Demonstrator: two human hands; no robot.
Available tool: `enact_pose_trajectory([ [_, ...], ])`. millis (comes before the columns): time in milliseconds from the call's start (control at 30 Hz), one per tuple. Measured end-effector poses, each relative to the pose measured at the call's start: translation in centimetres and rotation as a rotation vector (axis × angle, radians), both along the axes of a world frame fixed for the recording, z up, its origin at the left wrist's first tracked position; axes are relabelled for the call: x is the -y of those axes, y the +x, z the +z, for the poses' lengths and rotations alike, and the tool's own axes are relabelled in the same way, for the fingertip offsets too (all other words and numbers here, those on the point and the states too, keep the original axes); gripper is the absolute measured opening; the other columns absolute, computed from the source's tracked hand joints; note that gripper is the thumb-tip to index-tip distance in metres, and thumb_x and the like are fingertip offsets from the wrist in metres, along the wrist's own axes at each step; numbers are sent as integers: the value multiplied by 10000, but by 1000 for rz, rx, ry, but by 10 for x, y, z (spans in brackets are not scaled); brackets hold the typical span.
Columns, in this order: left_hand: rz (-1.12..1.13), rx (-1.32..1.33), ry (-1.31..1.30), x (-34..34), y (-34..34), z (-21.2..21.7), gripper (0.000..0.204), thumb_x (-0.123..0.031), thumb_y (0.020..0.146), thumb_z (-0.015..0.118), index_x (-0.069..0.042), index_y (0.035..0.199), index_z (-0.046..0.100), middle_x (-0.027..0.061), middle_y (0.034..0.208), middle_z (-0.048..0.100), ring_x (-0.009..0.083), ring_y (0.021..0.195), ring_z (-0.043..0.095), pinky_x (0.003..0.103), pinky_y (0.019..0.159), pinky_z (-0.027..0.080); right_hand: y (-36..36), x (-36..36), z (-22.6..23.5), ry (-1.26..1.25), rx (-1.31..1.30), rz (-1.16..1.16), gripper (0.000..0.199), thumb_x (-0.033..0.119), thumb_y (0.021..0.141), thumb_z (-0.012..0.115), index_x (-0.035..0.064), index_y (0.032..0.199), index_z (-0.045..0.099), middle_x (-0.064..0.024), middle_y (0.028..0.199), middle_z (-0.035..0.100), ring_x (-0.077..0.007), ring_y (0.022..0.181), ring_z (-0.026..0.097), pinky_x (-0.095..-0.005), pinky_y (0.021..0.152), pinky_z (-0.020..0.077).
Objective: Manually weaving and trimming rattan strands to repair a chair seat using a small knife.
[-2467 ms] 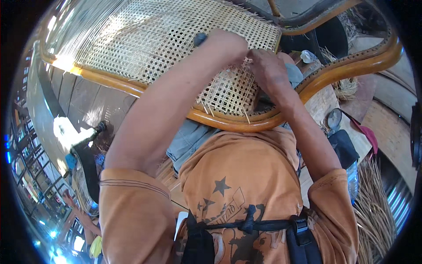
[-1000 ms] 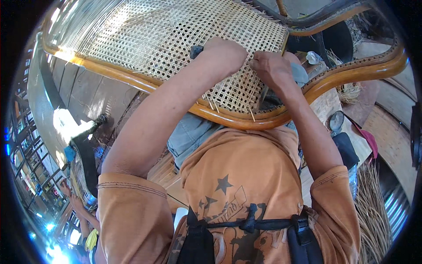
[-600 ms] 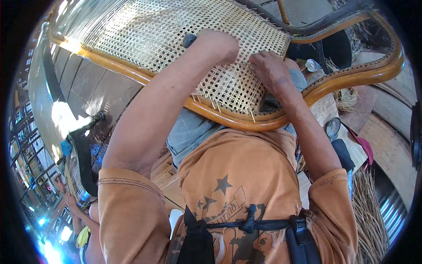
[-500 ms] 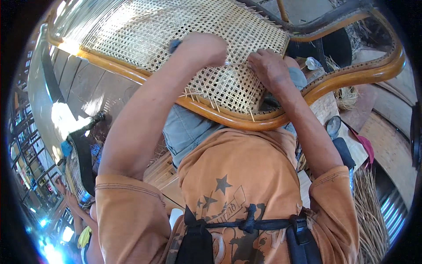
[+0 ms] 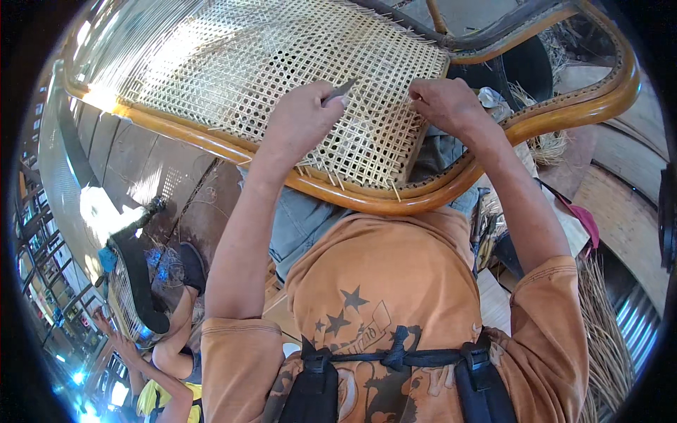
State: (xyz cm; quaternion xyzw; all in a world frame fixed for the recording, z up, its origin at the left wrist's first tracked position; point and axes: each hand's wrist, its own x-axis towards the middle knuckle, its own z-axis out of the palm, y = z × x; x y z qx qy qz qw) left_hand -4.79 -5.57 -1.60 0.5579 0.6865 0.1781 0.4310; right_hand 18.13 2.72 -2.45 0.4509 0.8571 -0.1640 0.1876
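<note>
Overhead, left hand (image 5: 300, 120) gripping dark tool (image 5: 340, 90), right hand (image 5: 443, 103) on woven cane panel (image 5: 233, 63)

The left hand (image 5: 300, 120) is hiding most of a small dark tool (image 5: 341, 89); the woven cane panel's (image 5: 268, 63) near edge is covering the lap.

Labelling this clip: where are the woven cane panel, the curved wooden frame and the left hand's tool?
woven cane panel (image 5: 233, 63), head view, open weave.
curved wooden frame (image 5: 395, 201), head view, near rim.
tool (image 5: 341, 89), head view, dark tip above left hand (image 5: 300, 120).

Open woven cane panel (image 5: 268, 63) ahead of both hands; curved wooden frame (image 5: 395, 201) bounding its near edge.
</note>
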Motion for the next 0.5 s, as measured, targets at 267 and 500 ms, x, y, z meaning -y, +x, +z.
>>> enact_pose_trajectory([
  [267,22,722,-188,-27,21,7,292,-137,752,538,11,977,652,-19,614,523,47,506,435,197,498,367,13,-4,5,-209,-493,-187,233,146,784,579,61,1000,601,-129,877,639,-272,813,623,-356,725,479],
  [500,-442,191,-480,-43,-23,15,124,-130,674,538,-35,595,543,4,524,499,77,431,406,231,417,343,4,-6,3,-265,-634,-76,221,53,814,538,37,1032,567,-118,916,608,-240,819,588,-326,744,469],
])
